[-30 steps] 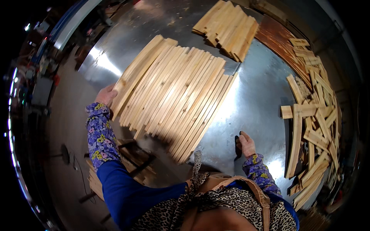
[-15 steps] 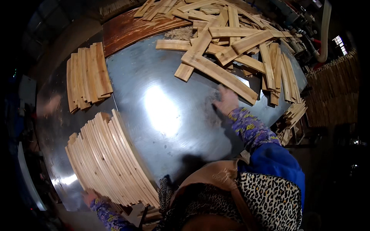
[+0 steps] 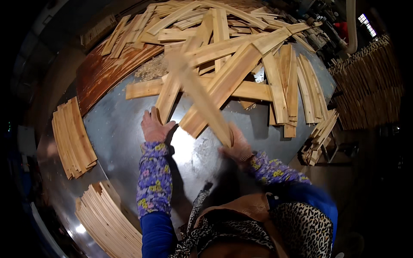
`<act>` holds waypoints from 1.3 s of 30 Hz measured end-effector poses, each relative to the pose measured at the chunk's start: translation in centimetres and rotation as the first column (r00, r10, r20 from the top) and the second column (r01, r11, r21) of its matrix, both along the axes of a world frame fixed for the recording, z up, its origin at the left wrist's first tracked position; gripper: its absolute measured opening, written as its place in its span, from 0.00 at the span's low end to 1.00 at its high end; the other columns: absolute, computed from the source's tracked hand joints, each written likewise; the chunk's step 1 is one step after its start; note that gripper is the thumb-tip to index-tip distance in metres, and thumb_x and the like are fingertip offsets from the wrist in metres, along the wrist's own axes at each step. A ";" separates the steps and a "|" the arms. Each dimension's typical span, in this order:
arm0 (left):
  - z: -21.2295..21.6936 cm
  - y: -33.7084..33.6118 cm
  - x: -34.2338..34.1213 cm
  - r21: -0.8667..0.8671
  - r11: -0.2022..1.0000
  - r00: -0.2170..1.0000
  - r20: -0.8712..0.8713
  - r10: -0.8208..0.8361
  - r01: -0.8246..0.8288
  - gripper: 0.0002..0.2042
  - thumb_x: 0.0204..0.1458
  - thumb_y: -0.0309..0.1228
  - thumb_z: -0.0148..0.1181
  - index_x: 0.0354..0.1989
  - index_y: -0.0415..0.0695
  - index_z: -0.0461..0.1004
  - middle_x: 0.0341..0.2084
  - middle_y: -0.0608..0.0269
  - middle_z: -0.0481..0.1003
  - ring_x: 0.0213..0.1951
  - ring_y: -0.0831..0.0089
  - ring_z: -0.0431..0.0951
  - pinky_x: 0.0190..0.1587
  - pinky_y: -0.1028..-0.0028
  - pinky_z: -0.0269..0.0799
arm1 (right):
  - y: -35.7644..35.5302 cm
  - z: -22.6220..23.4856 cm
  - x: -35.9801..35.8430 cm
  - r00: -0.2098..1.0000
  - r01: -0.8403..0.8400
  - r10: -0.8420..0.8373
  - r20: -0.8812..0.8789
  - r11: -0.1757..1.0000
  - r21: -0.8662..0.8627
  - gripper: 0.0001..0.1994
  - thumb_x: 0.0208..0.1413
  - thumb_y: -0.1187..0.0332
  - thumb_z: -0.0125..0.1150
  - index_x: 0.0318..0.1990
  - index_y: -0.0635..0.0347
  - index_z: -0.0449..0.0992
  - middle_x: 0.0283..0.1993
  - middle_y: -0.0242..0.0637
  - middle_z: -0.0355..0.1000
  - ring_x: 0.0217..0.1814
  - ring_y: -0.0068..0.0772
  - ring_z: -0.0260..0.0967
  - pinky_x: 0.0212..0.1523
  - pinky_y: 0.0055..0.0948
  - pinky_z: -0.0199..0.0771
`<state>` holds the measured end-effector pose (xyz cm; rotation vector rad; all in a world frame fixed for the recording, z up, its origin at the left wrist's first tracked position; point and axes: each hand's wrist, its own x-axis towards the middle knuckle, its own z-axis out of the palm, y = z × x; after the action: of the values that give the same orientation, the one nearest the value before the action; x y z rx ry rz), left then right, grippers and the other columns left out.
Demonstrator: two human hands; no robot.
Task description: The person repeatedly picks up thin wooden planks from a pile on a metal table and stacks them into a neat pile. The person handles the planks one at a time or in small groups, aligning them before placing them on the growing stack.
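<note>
My right hand (image 3: 238, 145) grips the near end of a wooden board (image 3: 201, 96), which is blurred by motion and slants up to the left above the pile. My left hand (image 3: 155, 127) is at the near end of another board (image 3: 168, 95), fingers stretched out along its left side and thumb spread to the right. Whether that hand touches the board I cannot tell. Between the two hands, a wide board (image 3: 223, 88) reaches out from the pile toward me, its near end over the metal table (image 3: 129, 114).
Loose boards (image 3: 189, 19) lie criss-crossed at the far side, partly on a reddish-brown panel (image 3: 107, 64). Neat rows of boards stand at left (image 3: 74, 137) and near left (image 3: 109, 219). More boards (image 3: 320, 137) sit off the right edge, before a tall stack (image 3: 368, 86).
My left hand has come from the near-left row up to the pile. My right hand has taken hold of a board and lifted its far end. The view has shifted toward the pile.
</note>
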<state>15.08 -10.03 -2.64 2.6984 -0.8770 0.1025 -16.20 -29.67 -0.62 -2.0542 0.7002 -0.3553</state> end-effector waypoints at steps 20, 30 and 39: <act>-0.3 12.0 -26.9 -0.359 0.465 0.125 -0.879 -0.460 -0.809 0.51 0.54 0.48 0.72 0.82 0.35 0.55 0.68 0.49 0.74 0.67 0.58 0.75 0.72 0.61 0.70 | 14.6 0.0 4.6 0.994 -0.099 0.109 0.014 0.833 0.545 0.44 0.69 0.61 0.70 0.83 0.65 0.50 0.74 0.61 0.67 0.77 0.52 0.67 0.75 0.47 0.71; 2.6 24.5 -31.1 -0.411 0.561 0.450 -0.890 -0.076 -0.718 0.45 0.48 0.23 0.72 0.76 0.28 0.56 0.61 0.45 0.75 0.63 0.58 0.77 0.66 0.64 0.75 | 29.2 1.2 4.2 0.818 -0.441 0.539 -0.201 0.813 0.381 0.42 0.71 0.43 0.60 0.83 0.56 0.56 0.71 0.64 0.71 0.73 0.64 0.71 0.74 0.50 0.71; -1.9 33.3 -35.0 -0.093 -0.184 0.164 -0.892 -0.422 -0.979 0.28 0.60 0.29 0.61 0.71 0.35 0.73 0.53 0.46 0.85 0.50 0.48 0.87 0.59 0.51 0.84 | 27.7 -2.2 5.7 0.830 -0.331 0.557 0.000 0.494 0.804 0.40 0.62 0.61 0.65 0.79 0.66 0.60 0.66 0.55 0.77 0.64 0.51 0.80 0.68 0.46 0.80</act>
<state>-19.89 23.27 -4.50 0.8026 0.7377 -0.4606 -10.53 -2.01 -2.83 -1.3307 0.3232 0.4956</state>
